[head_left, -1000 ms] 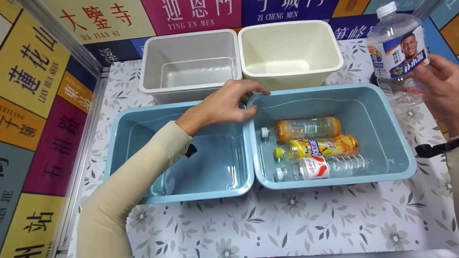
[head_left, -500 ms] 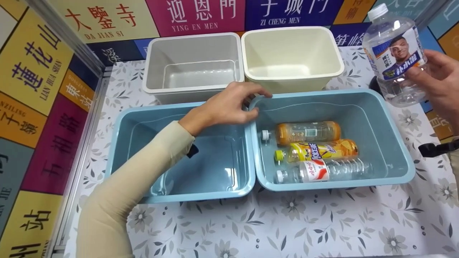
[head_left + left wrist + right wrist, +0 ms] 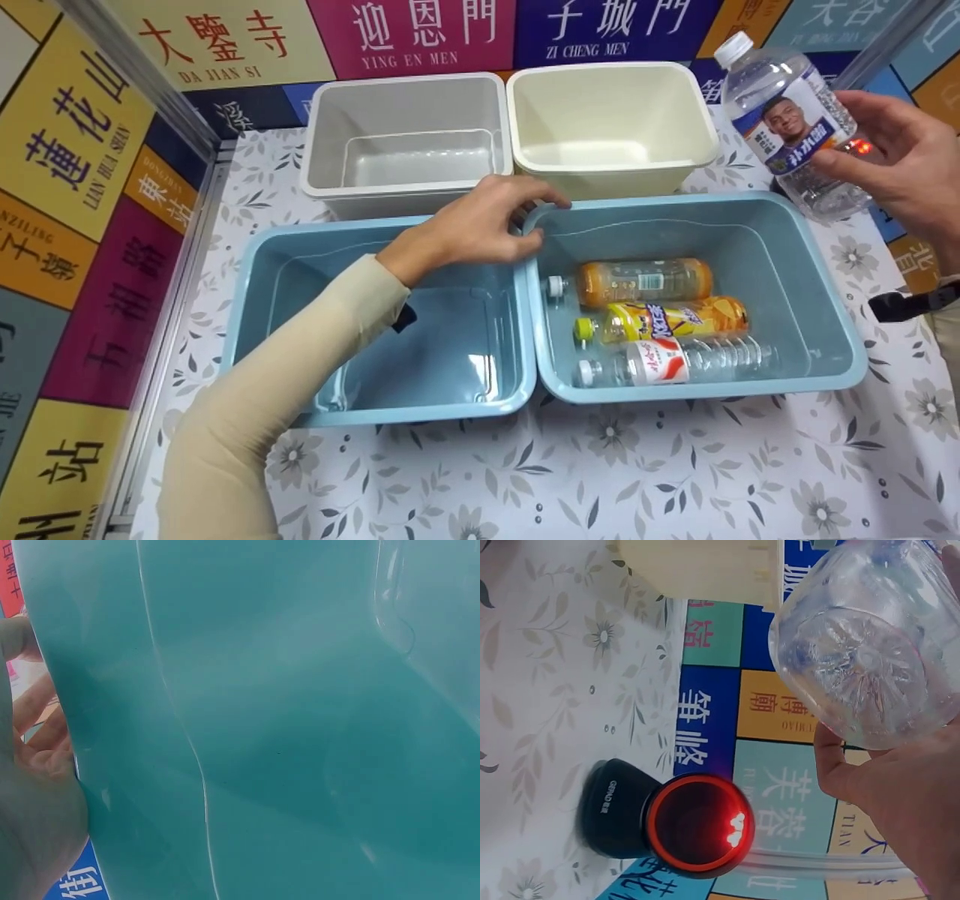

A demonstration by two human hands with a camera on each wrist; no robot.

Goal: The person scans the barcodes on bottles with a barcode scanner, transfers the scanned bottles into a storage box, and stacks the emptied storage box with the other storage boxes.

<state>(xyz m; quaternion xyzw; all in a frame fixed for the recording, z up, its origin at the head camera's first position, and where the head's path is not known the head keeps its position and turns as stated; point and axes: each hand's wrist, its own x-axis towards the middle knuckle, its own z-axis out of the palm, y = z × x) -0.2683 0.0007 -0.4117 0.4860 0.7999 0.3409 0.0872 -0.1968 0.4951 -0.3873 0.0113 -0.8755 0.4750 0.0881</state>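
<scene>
A large clear plastic bottle (image 3: 787, 127) with a white cap and a blue-and-white label is in my right hand (image 3: 900, 157), tilted left above the table's right side. In the right wrist view the bottle's ribbed base (image 3: 866, 660) faces the camera. Below it stands a black scanner (image 3: 697, 825) with a lit red ring. My left hand (image 3: 480, 221) rests loosely bent at the corner where the two blue bins meet, thumb and fingertips right at the rim. Inside the right blue bin (image 3: 810, 300) lie an orange-tinted bottle (image 3: 645, 281), a yellow-labelled bottle (image 3: 679, 316) and a clear water bottle (image 3: 675, 361).
Beside the right bin is a second blue bin (image 3: 420, 352), with the left forearm across it. Behind them stand a grey bin (image 3: 405, 112) and a cream bin (image 3: 611, 112). A floral cloth (image 3: 600, 472) covers the table, and lettered panels (image 3: 420, 37) rise around it.
My right hand has moved left and tipped the bottle further left, its cap now lower. The left hand stays at the bins' corner. The bottles in the bin have not moved.
</scene>
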